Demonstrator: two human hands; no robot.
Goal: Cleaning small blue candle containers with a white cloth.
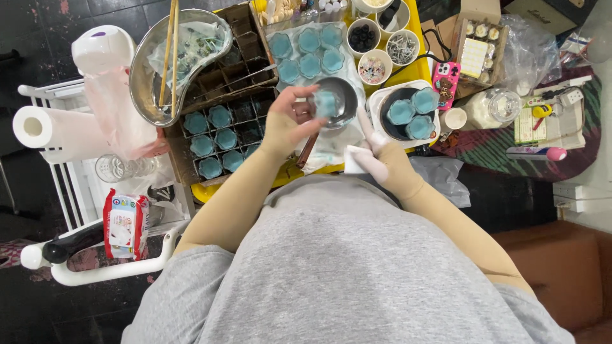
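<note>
Nearest the body, the right hand [382, 162] presses a folded white cloth [352, 160] against the front edge of the yellow counter [210, 191], fingers closed around it with the index finger pointing up toward the work. Just beyond, the left hand [287, 124] pinches a small blue flower-shaped cup [326, 102] between thumb and fingertips, holding it over the little metal pan [344, 102]. To do this well, I judge the cup should stay level and right above the pan so any drip lands inside, with the cloth kept close for wiping the rim. To the left of the pan, a brown divided crate [223, 111] holds more blue cups; to the right, a dark bowl [398, 121] carries three others. Farther off, six cups sit on a pale sheet [287, 38], beside white tubs of beads and bits. A steel kidney tray [150, 76] with wooden sticks lies far left. The counter is crowded; dark floor tiles, a paper roll [48, 127] and a patterned rug surround it.
</note>
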